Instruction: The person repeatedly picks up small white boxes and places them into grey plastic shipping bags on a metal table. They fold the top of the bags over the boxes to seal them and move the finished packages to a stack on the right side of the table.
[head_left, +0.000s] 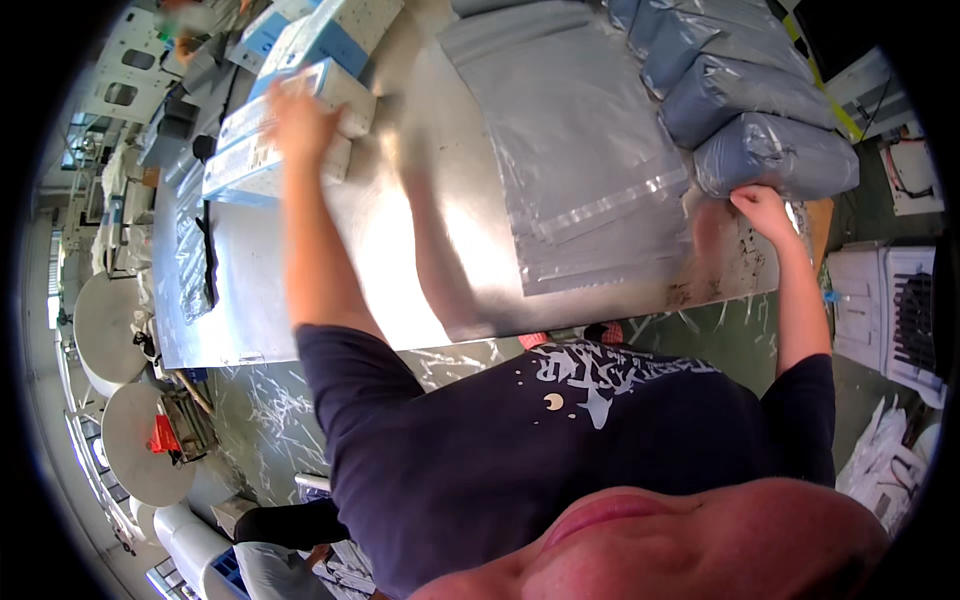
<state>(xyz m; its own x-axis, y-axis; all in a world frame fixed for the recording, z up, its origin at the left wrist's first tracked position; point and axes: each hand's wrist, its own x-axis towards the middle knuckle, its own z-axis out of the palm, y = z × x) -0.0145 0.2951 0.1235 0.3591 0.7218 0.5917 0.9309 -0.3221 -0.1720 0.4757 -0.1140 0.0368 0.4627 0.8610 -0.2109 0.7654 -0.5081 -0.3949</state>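
Note:
My left hand (305, 118) reaches over the small white-and-blue cartons at the far left of the metal table. Its fingers are spread and slightly blurred, over a carton (345, 88); a firm hold does not show. Another carton (258, 168) lies just nearer, below the hand. At the right, my right hand (763, 212) is closed at the near edge of a stuffed grey plastic parcel (778, 155), its fingertips curled against the film. Flat grey mailing bags (590, 140) lie layered between the two hands.
Several more stuffed grey parcels (735, 95) line up behind the nearest one. Further blue-and-white cartons (320, 40) stand at the back left. Clear plastic film (195, 255) lies on the table's left side. Round-topped stools (145, 445) and scattered paper strips (265, 415) are on the floor.

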